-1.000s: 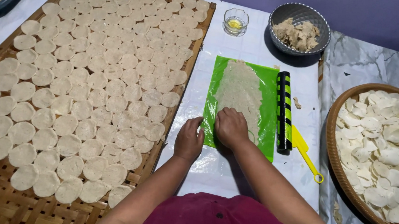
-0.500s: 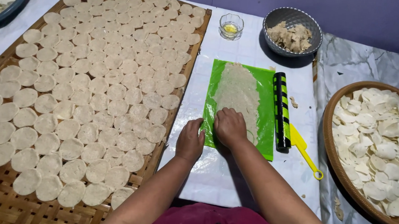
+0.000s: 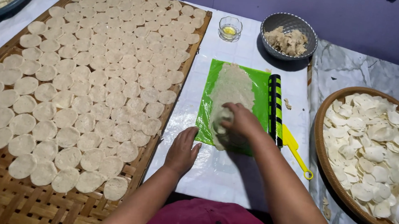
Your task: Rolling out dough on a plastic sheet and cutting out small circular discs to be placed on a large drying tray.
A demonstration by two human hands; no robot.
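Right hand [image 3: 241, 123]: fingers curled down onto the near end of the dough sheet [image 3: 232, 88], pinching up a small piece of it; grip closed around that piece. The dough sheet lies lengthwise on the green mat [image 3: 207, 103], centre of the white table [image 3: 232, 178]. Left hand [image 3: 182, 151]: flat, fingers spread, palm down on the table just beside the mat's near left corner, holding nothing. Striped rolling pin [image 3: 275, 109] along the mat's right edge; yellow scraper [image 3: 294, 148] just beyond it. Woven tray [image 3: 0, 201] of dough rounds to the left; basket [image 3: 319, 147] of chips to the right.
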